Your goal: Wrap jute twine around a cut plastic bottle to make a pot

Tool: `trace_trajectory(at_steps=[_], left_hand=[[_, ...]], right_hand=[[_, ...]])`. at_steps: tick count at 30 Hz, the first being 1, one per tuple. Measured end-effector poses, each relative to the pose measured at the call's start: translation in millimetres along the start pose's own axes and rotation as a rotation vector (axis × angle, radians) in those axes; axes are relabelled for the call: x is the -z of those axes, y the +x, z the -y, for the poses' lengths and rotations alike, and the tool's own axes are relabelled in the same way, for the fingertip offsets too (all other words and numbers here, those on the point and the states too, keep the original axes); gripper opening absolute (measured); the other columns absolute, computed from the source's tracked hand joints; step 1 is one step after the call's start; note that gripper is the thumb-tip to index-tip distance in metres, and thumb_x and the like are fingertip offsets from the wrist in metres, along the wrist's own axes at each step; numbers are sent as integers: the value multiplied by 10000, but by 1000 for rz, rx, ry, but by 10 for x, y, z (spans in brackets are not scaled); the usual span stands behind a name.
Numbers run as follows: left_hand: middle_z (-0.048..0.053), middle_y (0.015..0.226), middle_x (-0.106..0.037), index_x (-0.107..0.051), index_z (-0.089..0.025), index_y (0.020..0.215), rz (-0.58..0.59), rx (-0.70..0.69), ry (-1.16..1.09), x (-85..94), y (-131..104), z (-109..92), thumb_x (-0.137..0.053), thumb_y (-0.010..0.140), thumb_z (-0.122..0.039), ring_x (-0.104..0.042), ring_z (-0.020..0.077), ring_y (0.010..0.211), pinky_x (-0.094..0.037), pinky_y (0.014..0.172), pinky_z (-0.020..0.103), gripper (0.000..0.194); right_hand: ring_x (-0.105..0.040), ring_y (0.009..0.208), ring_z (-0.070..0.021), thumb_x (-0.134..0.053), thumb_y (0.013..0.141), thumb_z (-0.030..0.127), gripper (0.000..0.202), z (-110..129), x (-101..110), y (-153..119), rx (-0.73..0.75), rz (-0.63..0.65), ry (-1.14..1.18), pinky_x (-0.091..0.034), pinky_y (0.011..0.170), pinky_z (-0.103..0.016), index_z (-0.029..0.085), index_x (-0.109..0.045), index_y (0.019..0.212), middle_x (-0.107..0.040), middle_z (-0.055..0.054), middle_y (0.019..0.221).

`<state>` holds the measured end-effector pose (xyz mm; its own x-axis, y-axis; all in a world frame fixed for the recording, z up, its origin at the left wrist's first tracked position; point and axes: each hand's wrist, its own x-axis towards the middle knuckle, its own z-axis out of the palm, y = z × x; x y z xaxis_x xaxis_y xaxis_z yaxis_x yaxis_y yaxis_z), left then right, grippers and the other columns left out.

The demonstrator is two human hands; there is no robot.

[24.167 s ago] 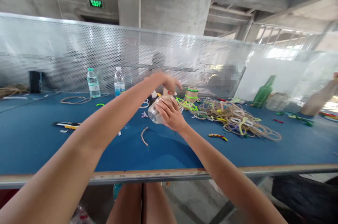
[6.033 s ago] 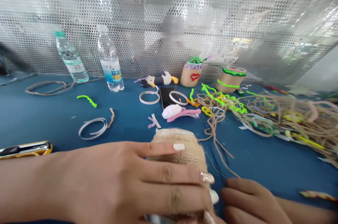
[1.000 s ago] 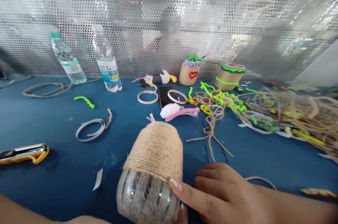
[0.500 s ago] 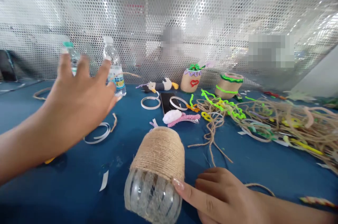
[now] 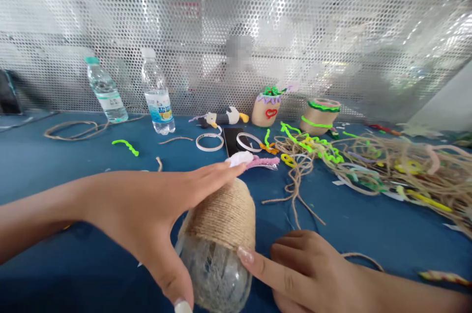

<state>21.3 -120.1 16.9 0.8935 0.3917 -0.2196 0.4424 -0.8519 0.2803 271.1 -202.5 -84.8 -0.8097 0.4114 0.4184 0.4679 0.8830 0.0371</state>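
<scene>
1. Here, the jar point(image 5: 224, 278) lies between the two hands, tilted, its bare clear end towards the person and its farther part wrapped in wound twine point(image 5: 224, 214).
2. The right hand point(image 5: 309, 273) stretches out its index finger, the tip touching the wrap's near edge; its other visible fingers are curled. Whether its thumb grips the jar cannot be told. That fingertip probably pins the outermost turn, so steady pressure seems better than sliding.
3. The left hand point(image 5: 142, 209) is spread, thumb well apart from fingers that reach over the wrap's far left; the thumb is beside the bare part. Contact is unclear. A broad, even hold here should steady the jar without rubbing turns loose.
4. Just beyond the left fingertips is a pink-and-white clip point(image 5: 262, 162), worth avoiding.
5. Loose strands point(image 5: 295, 190) lie beyond the right knuckles; clear of the fingers, they seem less likely to snag.
</scene>
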Motion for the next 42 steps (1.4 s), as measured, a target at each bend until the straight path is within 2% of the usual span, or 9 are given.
trace_trajectory(at_steps=[6, 10, 14, 18, 21, 27, 32, 35, 42], left_hand=[[137, 1527, -293, 36, -238, 1523, 92, 70, -141, 18, 81, 36, -837, 398, -568, -501, 390, 1234, -511, 950, 420, 1462], [94, 1483, -337, -124, -281, 1516, -53, -74, -262, -163, 59, 93, -830, 406, -540, -504, 379, 1222, -539, 920, 397, 1340], [99, 1405, -423, -236, -272, 1485, -271, -282, -390, -477, 152, 109, -776, 567, -475, -487, 365, 1233, -495, 984, 462, 1084], [109, 1397, -435, -182, -266, 1488, -361, -255, -415, -676, 201, 34, -759, 627, -440, -424, 364, 1288, -397, 1077, 516, 1051], [116, 1410, -438, -209, -254, 1469, -322, -186, -439, -596, 168, -29, -759, 644, -470, -419, 377, 1296, -446, 1033, 499, 1015], [140, 1370, -474, -260, -197, 1422, -80, -77, -470, -286, 150, -35, -757, 666, -501, -528, 333, 1209, -520, 951, 430, 954], [168, 1386, -417, -340, -180, 1385, -179, -214, -351, -254, 152, 22, -630, 829, -483, -405, 326, 1317, -419, 1052, 494, 697], [179, 1463, -331, -314, -185, 1419, -204, -317, -303, -282, 140, -17, -615, 853, -451, -319, 327, 1378, -379, 1088, 486, 694], [184, 1364, -433, -396, -145, 1350, -256, -370, -232, -333, 130, -144, -498, 930, -315, -401, 264, 1327, -437, 1053, 403, 465]], right_hand=[[-540, 458, -142, -191, 1017, 196, 369, 17, 14, 7, -20, 6, -6, -329, 437, -287, 175, -275, 1376, -582, 46, 580], [-533, 469, -135, -193, 1031, 296, 381, -13, 29, -27, 45, -53, 0, -349, 466, -283, 161, -361, 1345, -559, 41, 568], [-464, 449, -135, -249, 1019, 310, 412, -43, 27, -98, 96, -175, -7, -316, 443, -271, 168, -401, 1374, -462, 52, 520], [-473, 487, -150, -282, 1010, 295, 394, 36, 95, -158, -15, -182, 11, -365, 478, -279, 208, -462, 1350, -457, 37, 516], [-542, 578, -163, -291, 1006, 377, 418, 103, 139, -184, -124, -185, 1, -446, 576, -288, 239, -481, 1351, -505, 7, 573], [-557, 606, -162, -381, 950, 540, 515, 91, 61, -201, -112, -150, -46, -473, 578, -270, 233, -524, 1338, -512, -9, 598], [-562, 589, -155, -360, 968, 497, 519, 80, 13, -169, -81, -167, -22, -477, 591, -268, 204, -472, 1381, -531, -5, 599], [-564, 560, -150, -309, 999, 394, 483, 80, 16, -144, -59, -216, 21, -478, 604, -271, 186, -395, 1427, -532, 10, 580], [-536, 507, -148, -276, 1012, 306, 468, -8, 36, -117, 26, -241, 56, -450, 552, -269, 169, -300, 1459, -509, 40, 546]])
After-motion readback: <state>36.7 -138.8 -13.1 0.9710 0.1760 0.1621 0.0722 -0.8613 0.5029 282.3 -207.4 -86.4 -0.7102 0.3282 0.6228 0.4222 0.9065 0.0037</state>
